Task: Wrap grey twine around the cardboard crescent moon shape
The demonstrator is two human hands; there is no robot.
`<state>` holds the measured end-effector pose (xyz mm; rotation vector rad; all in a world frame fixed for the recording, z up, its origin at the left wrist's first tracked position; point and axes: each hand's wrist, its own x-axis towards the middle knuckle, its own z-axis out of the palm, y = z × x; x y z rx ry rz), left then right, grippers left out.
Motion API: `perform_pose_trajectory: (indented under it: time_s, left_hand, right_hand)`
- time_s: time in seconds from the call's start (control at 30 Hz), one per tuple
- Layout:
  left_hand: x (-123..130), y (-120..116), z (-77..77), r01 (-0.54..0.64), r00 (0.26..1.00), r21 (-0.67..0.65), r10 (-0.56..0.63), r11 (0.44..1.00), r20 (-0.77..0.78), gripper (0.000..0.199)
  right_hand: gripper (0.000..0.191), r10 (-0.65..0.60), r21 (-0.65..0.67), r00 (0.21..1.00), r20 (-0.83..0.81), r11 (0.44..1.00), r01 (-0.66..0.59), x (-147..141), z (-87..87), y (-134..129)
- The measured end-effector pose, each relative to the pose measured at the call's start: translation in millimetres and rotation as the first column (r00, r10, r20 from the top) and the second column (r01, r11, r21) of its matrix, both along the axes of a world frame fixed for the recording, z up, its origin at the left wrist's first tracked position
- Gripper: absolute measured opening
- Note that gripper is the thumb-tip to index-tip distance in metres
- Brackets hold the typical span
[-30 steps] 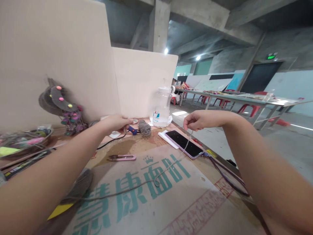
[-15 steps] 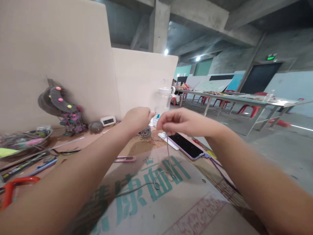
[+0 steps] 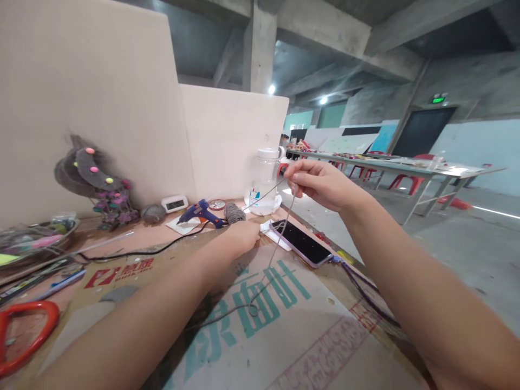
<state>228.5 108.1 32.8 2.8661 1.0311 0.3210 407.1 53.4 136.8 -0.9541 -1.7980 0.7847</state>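
A thin grey cord (image 3: pixel 278 246) is pinched between the thumb and fingers of my right hand (image 3: pixel 314 181), raised over the phone. From those fingers one strand runs taut toward a wound bundle of grey cord (image 3: pixel 234 213); another hangs down to the printed cardboard sheet (image 3: pixel 300 330), where it curls. Low over the board, just in front of the bundle, my left hand (image 3: pixel 242 237) is closed, and what its fingers hold is hidden. A phone (image 3: pixel 303 242) with a cable plugged in lies below my right hand.
Behind the hands stand a blue glue gun (image 3: pixel 201 213), a clear jug (image 3: pixel 264 181) and a small digital clock (image 3: pixel 174 203). Red-handled scissors (image 3: pixel 30 314), a basket of cord (image 3: pixel 36 238) and a grey ornament with coloured balls (image 3: pixel 95 179) are on the left.
My right hand has risen slightly, drawing the cord into a taut strand. My left hand has dropped toward the board, uncovering the glue gun and the cord bundle.
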Motion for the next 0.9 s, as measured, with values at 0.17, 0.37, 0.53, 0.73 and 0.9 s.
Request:
perform_pose_trajectory:
  time_s: [0.17, 0.37, 0.53, 0.73, 0.9]
  left_hand:
    - [-35, 13, 37.7, -0.138, 0.986, 0.028, 0.135, 0.990, 0.094, 0.024]
    - [-65, 23, 87.6, -0.329, 0.914, 0.031, 0.310, 0.944, 0.261, 0.032]
    - [-42, 19, 67.8, -0.313, 0.926, 0.072, 0.288, 0.947, 0.243, 0.035]
    - [-18, 28, 8.2, -0.260, 0.960, -0.032, 0.262, 0.965, 0.098, 0.039]
    - [-28, 47, 5.3, -0.279, 0.943, -0.103, 0.293, 0.955, 0.158, 0.031]
  right_hand:
    - [0.006, -0.045, -0.063, 0.986, 0.163, 0.996, 0.056, 25, -1.6, 3]
    - [0.007, -0.060, -0.206, 0.961, 0.269, 0.971, 0.119, 55, -9.1, 4]
    - [0.010, 0.065, -0.286, 0.945, 0.321, 0.958, 0.031, 59, -5.9, 0]
    - [0.011, 0.231, -0.318, 0.921, 0.314, 0.940, -0.127, 50, 6.0, -14]
    - [0.016, 0.282, -0.098, 0.953, 0.109, 0.957, -0.272, 44, 17.5, -34]
